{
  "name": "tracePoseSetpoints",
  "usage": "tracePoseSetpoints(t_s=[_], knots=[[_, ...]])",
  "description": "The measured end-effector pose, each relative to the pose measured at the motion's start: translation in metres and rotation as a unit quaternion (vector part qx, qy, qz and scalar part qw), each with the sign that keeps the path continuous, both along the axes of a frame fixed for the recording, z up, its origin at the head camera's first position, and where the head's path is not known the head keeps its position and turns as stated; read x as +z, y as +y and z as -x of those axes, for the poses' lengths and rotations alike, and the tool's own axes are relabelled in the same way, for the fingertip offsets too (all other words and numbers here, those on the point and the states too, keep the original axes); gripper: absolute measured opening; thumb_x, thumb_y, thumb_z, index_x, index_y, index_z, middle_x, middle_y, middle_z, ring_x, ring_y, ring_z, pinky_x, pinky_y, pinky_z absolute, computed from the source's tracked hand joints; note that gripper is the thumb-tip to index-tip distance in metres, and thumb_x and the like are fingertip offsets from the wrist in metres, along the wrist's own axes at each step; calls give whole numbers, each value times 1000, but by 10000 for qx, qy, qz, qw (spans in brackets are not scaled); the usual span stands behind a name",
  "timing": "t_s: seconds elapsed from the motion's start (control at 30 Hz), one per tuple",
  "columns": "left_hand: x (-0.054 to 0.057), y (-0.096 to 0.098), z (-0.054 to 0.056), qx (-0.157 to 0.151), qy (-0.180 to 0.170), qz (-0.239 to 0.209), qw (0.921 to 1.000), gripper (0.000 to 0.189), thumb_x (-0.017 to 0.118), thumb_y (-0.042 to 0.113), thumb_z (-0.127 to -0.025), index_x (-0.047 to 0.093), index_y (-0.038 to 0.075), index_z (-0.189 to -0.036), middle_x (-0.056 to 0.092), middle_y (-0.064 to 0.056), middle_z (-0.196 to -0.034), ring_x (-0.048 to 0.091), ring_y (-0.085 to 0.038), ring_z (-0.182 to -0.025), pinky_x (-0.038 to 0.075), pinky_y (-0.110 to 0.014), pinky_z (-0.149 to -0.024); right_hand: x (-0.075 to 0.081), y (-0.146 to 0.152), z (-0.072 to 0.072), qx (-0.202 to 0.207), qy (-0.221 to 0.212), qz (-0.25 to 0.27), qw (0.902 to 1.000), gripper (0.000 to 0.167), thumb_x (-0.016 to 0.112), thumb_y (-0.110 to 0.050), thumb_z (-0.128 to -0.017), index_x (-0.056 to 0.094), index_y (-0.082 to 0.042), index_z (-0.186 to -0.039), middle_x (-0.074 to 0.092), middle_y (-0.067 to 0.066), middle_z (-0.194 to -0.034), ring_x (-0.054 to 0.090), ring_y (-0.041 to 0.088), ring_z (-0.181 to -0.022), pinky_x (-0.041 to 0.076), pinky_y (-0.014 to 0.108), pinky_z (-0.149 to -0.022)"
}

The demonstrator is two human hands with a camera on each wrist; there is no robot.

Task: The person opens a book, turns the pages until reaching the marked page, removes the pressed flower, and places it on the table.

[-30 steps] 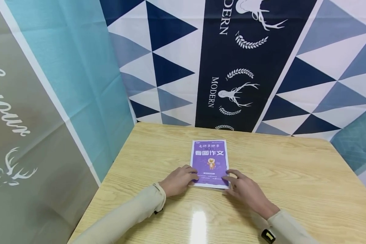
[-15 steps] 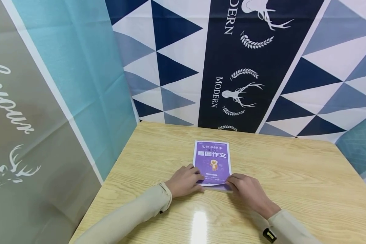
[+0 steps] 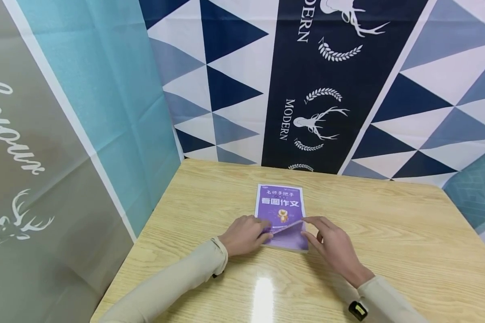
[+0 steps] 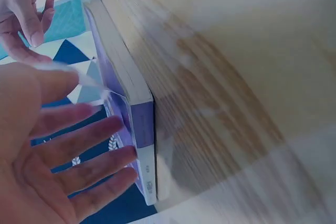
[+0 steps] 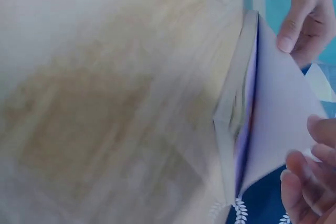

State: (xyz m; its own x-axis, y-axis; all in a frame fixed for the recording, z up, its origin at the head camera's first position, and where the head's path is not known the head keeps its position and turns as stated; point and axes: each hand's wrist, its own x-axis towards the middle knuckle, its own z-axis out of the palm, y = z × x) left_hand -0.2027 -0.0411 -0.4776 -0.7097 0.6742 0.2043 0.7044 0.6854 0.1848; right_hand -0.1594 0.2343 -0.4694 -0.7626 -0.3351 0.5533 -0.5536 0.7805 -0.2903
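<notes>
A purple book point(image 3: 280, 197) with white Chinese lettering and a small cartoon lion lies on the wooden table. Its lower right cover corner is raised, baring a lavender page point(image 3: 293, 238). My right hand point(image 3: 334, 244) holds that corner at its fingertips, thumb apart below. At the lower left, my left hand point(image 3: 244, 234) rests on the book. In the left wrist view its fingers point(image 4: 100, 169) are straight alongside the purple and white spine point(image 4: 143, 124). The pale underside of the cover point(image 5: 278, 103) stands up from the page block point(image 5: 231, 87) in the right wrist view.
The wooden table point(image 3: 202, 197) extends around the book, with a bright light reflection near the front. Patterned cloth point(image 3: 234, 80) hangs behind it, and a teal and taupe cloth point(image 3: 113, 80) hangs along the left side.
The cover's lower right corner has risen and folds back towards the far left. My right hand has lifted with it, while my left hand has shifted slightly at the book's lower left.
</notes>
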Motion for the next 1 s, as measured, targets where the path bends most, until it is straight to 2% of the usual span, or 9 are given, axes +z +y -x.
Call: tracePoseSetpoints(t_s=[0.13,0.2,0.27,0.37,0.47,0.6,0.73,0.83,1.0], knots=[[1,-7,-3,203,97,-697,9973,60,66,34,-101,46,6,-150,64,-11,-123,67,-18,-96,57,-31,-80,-6,-2,-4,-85,-395,-42,9992,45,86,-17,-83,71,-3,-124,70,9,-112,51,0,-61,44,22,-51],[2,-11,-4,270,479,-913,9943,74,70,30,-98,33,9,-159,50,-19,-145,62,-26,-117,54,-39,-95,-9,-2,-6,-78,-651,-279,9975,45,86,-21,-83,72,-3,-122,70,8,-115,51,0,-63,46,24,-54],[3,-15,-4,304,970,-924,9905,83,73,25,-95,25,15,-162,32,-23,-159,48,-32,-135,46,-44,-108,-10,-3,-9,-77,-917,-599,9940,43,87,-25,-83,74,-5,-119,69,7,-118,53,0,-69,49,27,-59],[7,-21,-4,358,1714,-585,9828,83,76,22,-91,32,19,-161,17,-22,-166,27,-37,-148,32,-50,-117,-11,-2,-11,-68,-1155,-1024,9880,40,87,-29,-83,77,-9,-116,68,7,-123,55,4,-75,51,29,-64],[8,-27,-4,375,2130,-60,9763,67,78,20,-88,52,20,-149,20,-15,-168,16,-39,-152,26,-56,-117,-12,-1,-11,16,-1142,-1186,9864,34,87,-27,-83,78,-12,-112,69,6,-121,60,8,-78,52,29,-64],[6,-34,-6,202,1855,463,9814,47,79,13,-86,69,20,-131,36,-10,-162,18,-36,-154,28,-55,-116,-12,0,-9,167,-917,-1198,9884,25,87,-23,-82,81,-15,-105,72,4,-115,70,16,-87,57,32,-67],[3,-39,-7,-69,1453,727,9867,38,77,8,-86,74,16,-123,55,-9,-148,41,-31,-144,37,-47,-114,-10,0,-8,246,-870,-1203,9886,18,85,-21,-85,83,-15,-101,75,3,-111,74,20,-93,59,38,-71],[2,-41,-5,-150,1395,673,9878,23,70,10,-93,76,13,-115,67,-8,-132,57,-27,-129,43,-43,-109,-8,-2,-7,212,-830,-1193,9892,14,84,-18,-86,83,-15,-100,77,1,-107,75,20,-93,60,40,-70],[0,-40,-2,-78,1350,456,9898,14,67,18,-98,77,14,-108,72,-6,-116,64,-22,-110,50,-36,-99,-5,-5,-6,123,-649,-1197,9906,9,83,-14,-86,80,-20,-92,77,-6,-94,73,12,-79,56,35,-59]])
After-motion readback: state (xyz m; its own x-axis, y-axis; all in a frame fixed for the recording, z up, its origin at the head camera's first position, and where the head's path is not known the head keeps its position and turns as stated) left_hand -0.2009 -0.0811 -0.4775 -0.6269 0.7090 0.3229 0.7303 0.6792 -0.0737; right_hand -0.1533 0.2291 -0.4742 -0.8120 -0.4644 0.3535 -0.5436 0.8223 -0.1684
